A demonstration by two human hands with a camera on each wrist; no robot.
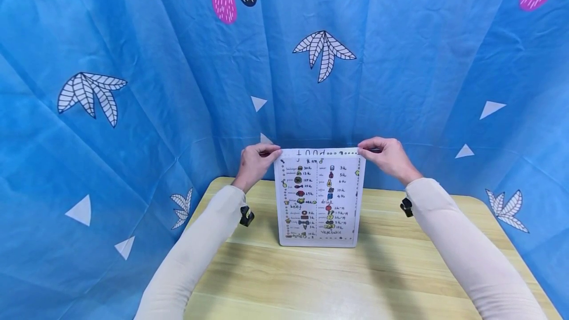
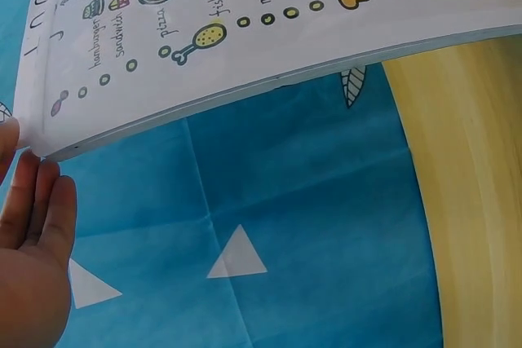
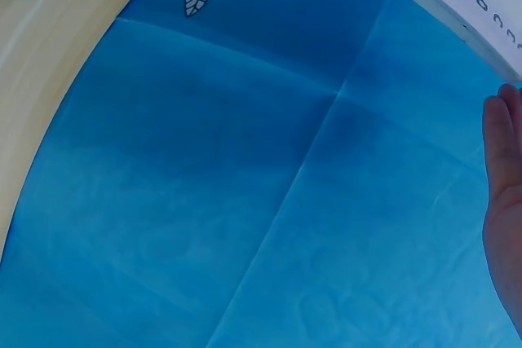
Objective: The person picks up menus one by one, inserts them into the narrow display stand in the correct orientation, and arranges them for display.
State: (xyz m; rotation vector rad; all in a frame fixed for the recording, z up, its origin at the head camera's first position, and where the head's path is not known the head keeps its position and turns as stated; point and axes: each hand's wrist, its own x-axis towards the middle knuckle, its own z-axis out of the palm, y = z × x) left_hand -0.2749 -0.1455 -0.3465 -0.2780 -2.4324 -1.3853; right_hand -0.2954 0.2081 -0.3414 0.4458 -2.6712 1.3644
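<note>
A white menu sheet point(image 1: 319, 201) with handwritten words, prices and small coloured food drawings stands nearly upright over the table, its front facing the head camera. It looks like paper laid on a thin board; its top strip bends back. My left hand point(image 1: 254, 164) pinches the top left corner between thumb and fingers. The top right corner is pinched by my right hand point(image 1: 387, 158). In the left wrist view the menu sheet point(image 2: 245, 30) shows words such as hamburger, sandwich and pizza, with the left hand point(image 2: 37, 258) at its corner. Only part of the right hand point(image 3: 504, 177) shows in the right wrist view.
A light wooden table point(image 1: 275, 285) lies beneath the sheet. Blue cloth point(image 1: 382, 63) printed with leaves and triangles hangs behind and on both sides, close to the table's edges. Both sleeved forearms reach in from the front, each with a black band at the wrist.
</note>
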